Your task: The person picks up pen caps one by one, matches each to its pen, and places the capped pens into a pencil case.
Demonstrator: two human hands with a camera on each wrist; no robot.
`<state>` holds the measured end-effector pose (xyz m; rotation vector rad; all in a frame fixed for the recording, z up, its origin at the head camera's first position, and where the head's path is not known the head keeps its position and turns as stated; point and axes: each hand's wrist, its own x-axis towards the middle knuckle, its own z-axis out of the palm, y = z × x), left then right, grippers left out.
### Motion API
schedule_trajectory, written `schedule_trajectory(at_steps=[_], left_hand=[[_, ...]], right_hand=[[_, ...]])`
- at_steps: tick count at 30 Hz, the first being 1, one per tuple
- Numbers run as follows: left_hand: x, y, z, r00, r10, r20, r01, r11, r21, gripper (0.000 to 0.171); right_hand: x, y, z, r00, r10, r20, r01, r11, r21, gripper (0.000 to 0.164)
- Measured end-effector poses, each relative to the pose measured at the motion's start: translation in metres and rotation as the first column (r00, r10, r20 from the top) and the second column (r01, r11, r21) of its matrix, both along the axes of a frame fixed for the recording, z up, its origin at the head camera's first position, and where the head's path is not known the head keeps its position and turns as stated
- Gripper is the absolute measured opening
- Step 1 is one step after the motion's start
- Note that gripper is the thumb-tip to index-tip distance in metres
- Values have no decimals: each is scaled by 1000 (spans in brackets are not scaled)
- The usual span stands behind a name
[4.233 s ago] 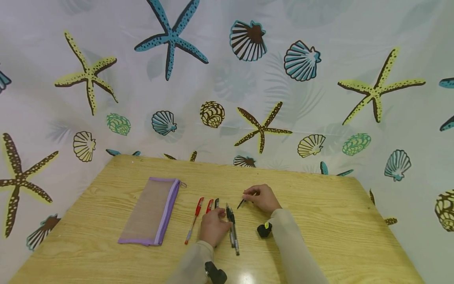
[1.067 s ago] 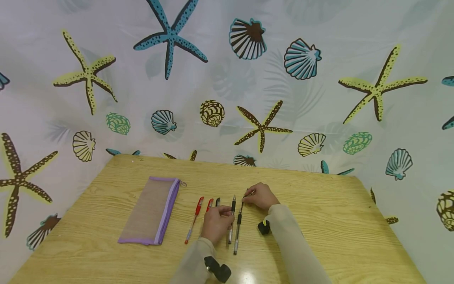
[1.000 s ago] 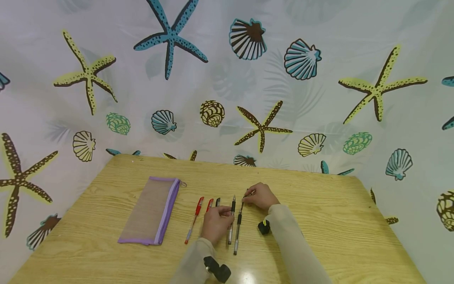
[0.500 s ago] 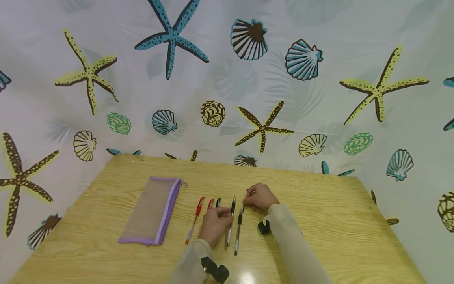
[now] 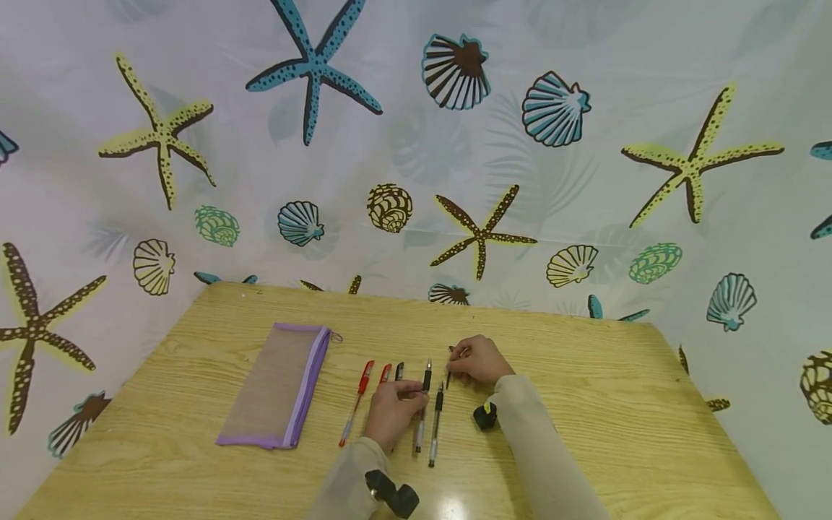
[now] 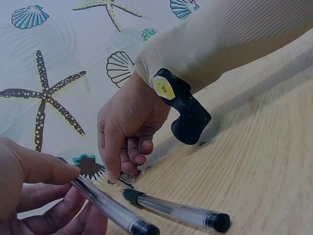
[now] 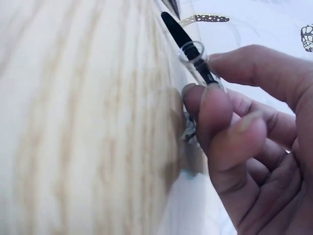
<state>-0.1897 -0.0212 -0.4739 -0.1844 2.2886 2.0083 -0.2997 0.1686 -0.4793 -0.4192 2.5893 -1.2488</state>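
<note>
The person's left hand (image 5: 392, 410) pinches a black pen (image 5: 420, 425) between thumb and fingers. The pen has a clear barrel and a dark grip section; its bare nib points away from the person and its black end points back toward them. Just to the right of it, a second black pen (image 5: 436, 422) lies on the tabletop (image 5: 585, 404), also uncapped, in nearly the same direction and apart from the first.

The right hand (image 5: 479, 361) pinches a small clear cap with a black clip (image 7: 177, 30) in its fingertips, low over the tabletop and just beyond the second pen's nib. In the right wrist view the cap's round open rim shows, with the clip reaching out past it.

On the other side of the left hand lie a red pen (image 5: 356, 404), a red-capped pen (image 5: 386, 373) and a black-capped pen (image 5: 399, 370); the left hand hides much of the latter two. Farther left, a mesh pouch (image 5: 266, 390) with purple edging lies flat. A black camera (image 5: 393, 495) sits at the left wrist and another black camera (image 5: 484, 417) at the right. Behind the tabletop hangs a pale cloth (image 5: 403, 144) printed with starfish and shells.
</note>
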Motion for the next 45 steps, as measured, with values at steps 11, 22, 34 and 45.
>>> schedule_trajectory(at_steps=[11,22,34,45], left_hand=[[1,-2,-2,1000,-19,16,18,999,45,24],[4,-4,-3,999,-47,5,46,997,68,27],[6,-5,-3,997,-74,-7,74,995,73,26],[5,-5,-3,998,-64,2,64,996,69,25]], right_hand=[[-2,5,-5,1000,-24,-4,24,998,-59,7],[1,8,-1,1000,-5,-1,5,987,-162,9],[4,5,1,1000,-17,-25,10,965,-261,14],[9,2,4,998,-58,28,64,932,-358,16]])
